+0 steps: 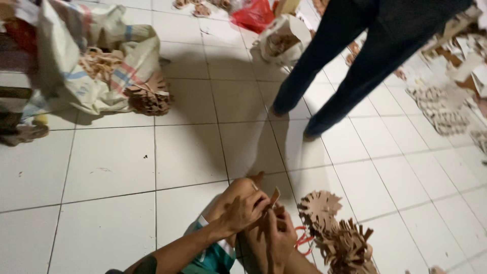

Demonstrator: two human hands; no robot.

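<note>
Seated on the white tiled floor (116,167) with a bare knee (238,186) raised, the person works close above that knee: the left hand (243,210) is curled with its grip clenched around a thin tan cut-out piece (274,197) whose end sticks up between the two hands, and the right hand (280,238) meets it from below, fingers closed on the lower part of the same piece, though the exact contact there is blurred. Just to the right, on the floor, lies a pile of similar brown cut-outs (337,236) with toothed, leaf-like edges, and a red loop (303,239) shows between that pile and the right hand. Farther off, a woven sack (109,66) spills more cut-outs (148,96) at the upper left, a red bag (253,14) and a white bag (284,35) sit at the top, and another person in dark trousers (350,56) stands well apart from the hands. The piece looks thin and stiff, so I judge that pinching it near one end while the other hand pulls could bend or snap a tooth; held over the knee, it could also slip and drop into the pile, where it would be hard to tell from the rest. The standing person's feet are near enough to loose pieces on the floor to tread on them.
</note>
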